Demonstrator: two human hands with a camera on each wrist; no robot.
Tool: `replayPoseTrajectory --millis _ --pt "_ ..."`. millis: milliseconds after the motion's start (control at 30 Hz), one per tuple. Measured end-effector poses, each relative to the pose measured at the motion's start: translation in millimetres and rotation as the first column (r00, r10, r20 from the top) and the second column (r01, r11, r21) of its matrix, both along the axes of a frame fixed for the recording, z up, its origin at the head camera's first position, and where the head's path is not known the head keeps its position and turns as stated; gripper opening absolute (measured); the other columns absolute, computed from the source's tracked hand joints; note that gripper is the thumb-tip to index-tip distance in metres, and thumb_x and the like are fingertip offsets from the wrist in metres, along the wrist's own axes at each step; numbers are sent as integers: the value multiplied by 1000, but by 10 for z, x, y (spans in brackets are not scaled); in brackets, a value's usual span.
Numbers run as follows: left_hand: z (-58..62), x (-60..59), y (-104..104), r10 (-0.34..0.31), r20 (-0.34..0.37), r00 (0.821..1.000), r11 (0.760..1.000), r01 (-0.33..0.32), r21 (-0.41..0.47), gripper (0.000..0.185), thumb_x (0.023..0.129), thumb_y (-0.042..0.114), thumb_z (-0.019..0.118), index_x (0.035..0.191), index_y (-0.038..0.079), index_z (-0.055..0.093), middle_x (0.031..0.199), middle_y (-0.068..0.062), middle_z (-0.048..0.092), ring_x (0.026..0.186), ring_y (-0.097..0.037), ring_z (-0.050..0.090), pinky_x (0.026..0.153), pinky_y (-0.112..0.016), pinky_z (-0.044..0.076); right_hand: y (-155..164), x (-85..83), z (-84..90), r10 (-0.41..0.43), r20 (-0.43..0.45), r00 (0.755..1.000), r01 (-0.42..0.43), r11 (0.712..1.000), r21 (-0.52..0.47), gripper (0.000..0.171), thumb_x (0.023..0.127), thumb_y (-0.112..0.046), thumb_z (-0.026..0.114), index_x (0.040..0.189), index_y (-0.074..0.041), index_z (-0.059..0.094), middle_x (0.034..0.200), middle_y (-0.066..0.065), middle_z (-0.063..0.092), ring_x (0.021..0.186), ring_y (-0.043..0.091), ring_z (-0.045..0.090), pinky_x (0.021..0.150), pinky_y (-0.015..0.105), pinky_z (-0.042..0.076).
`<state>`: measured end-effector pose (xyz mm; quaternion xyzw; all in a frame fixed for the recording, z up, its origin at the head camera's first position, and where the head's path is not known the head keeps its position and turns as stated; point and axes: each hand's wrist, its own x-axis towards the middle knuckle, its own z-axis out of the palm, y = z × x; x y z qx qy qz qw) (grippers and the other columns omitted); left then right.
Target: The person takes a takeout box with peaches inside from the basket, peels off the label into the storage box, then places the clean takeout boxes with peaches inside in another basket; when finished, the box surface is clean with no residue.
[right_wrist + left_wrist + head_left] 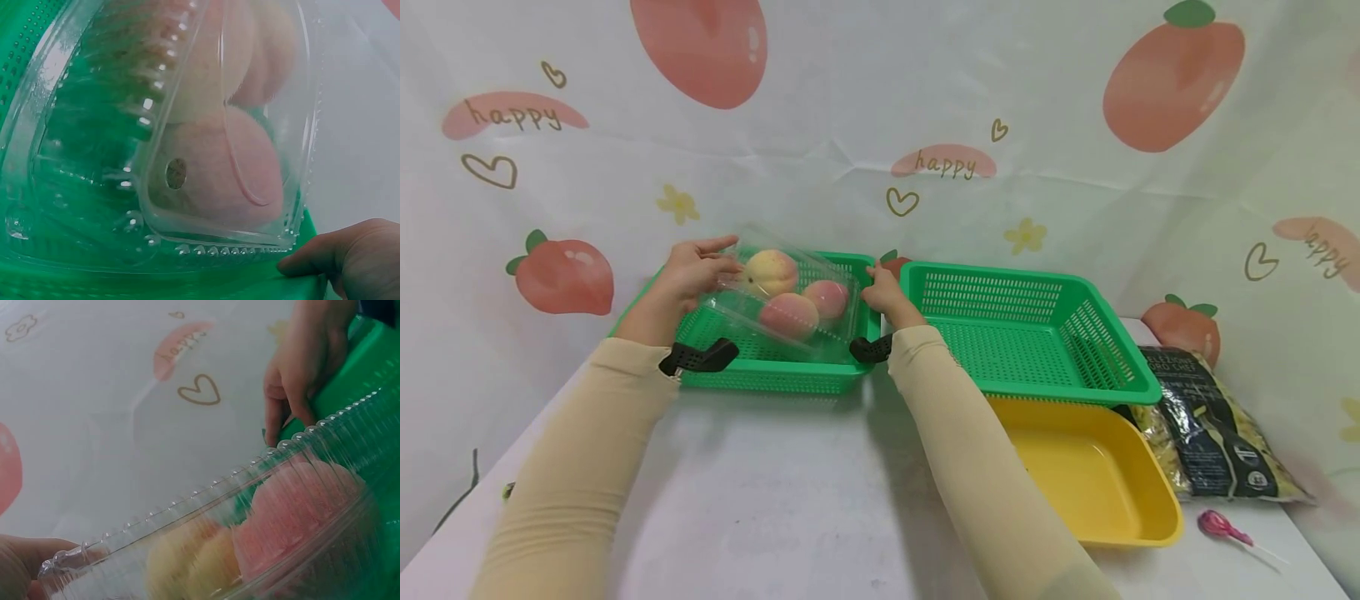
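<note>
A clear plastic container (pixel 842 333) with three peaches (pixel 788 315) in it is tilted inside the left green basket (pixel 775 377). My left hand (pixel 688 275) pinches the container's left end; in the left wrist view its thumb (pixel 37 553) lies at the ribbed rim. At the basket's right rim is my right hand (pixel 889 296), gripping the edge near the back corner. The right wrist view shows that hand (pixel 356 256) with a digit on the green rim, beside the container's corner. Part of the right hand's fingers is hidden behind the rim.
A second green basket (pixel 1000 354) stands to the right. In front of it sits a yellow tub (pixel 1097 475), partly behind my right sleeve. Farther right are a dark printed bag (pixel 1213 433) and a lollipop (pixel 1217 525). A printed curtain (pixel 820 108) hangs behind the table.
</note>
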<state>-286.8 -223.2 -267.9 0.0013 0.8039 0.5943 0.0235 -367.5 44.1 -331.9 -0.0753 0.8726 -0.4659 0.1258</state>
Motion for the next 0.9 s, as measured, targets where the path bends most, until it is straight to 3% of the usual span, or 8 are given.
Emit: replayPoseTrajectory --millis 33,233,367,467,600,667,767,900 --pt "-5 -8 -4 2 4 1000 1000 -2 -2 54 97 11 46 147 12 27 147 -27 30 72 9 62 65 -13 51 1 0 0 2 -2 1000 -2 1000 -2 63 92 6 39 149 -10 19 159 -1 -4 145 20 10 54 27 25" --pt "-31 -68 -18 25 25 999 1000 -25 3 53 97 12 46 147 13 28 144 -27 34 67 7 63 64 -14 51 10 12 -1 13 -6 1000 -13 1000 -16 62 92 5 39 149 -9 19 159 -1 -4 145 21 9 55 27 26" --pt "-62 -116 -1 20 29 999 1000 -20 19 54 97 11 46 147 12 27 144 -27 34 67 6 63 71 -15 53 7 13 -3 0 1 1000 0 1000 -18 62 93 5 39 149 -11 19 159 -2 -4 141 23 21 54 27 26" --pt "-86 -139 14 22 37 999 999 -23 29 54 97 10 45 147 12 26 147 -25 31 64 6 62 67 -13 52 -4 11 -7 -5 11 1000 6 1000 -11 62 93 4 38 150 -12 18 159 -3 -5 127 29 38 53 26 26" --pt "-115 -160 4 37 56 998 999 -38 21 53 98 11 44 148 14 26 149 -22 29 50 4 57 56 -14 48 -23 11 -10 -8 14 1000 8 1000 -8 62 93 4 39 150 -13 19 159 -4 -5 114 29 45 52 25 26" --pt "-130 -172 -13 34 62 997 999 -35 12 53 98 12 44 148 15 26 149 -21 29 51 4 58 55 -15 48 -23 16 -5 -10 3 1000 11 1000 -20 62 92 5 39 149 -11 20 159 -3 -4 115 30 44 52 25 26" --pt "-158 -196 -51 11 84 996 1000 -10 -6 55 98 15 46 148 16 23 149 -21 29 60 5 63 49 -16 45 -17 28 3 -14 -7 1000 14 999 -46 62 91 7 39 149 -9 21 159 -1 -3 131 28 34 54 26 26" --pt "-224 -241 -112 -3 139 990 999 9 -42 59 97 19 48 149 21 19 148 -20 32 58 2 64 38 -21 27 -8 34 -2 -12 -4 1000 12 999 -51 61 93 5 40 149 -9 20 159 -1 -4 143 23 17 57 27 28"
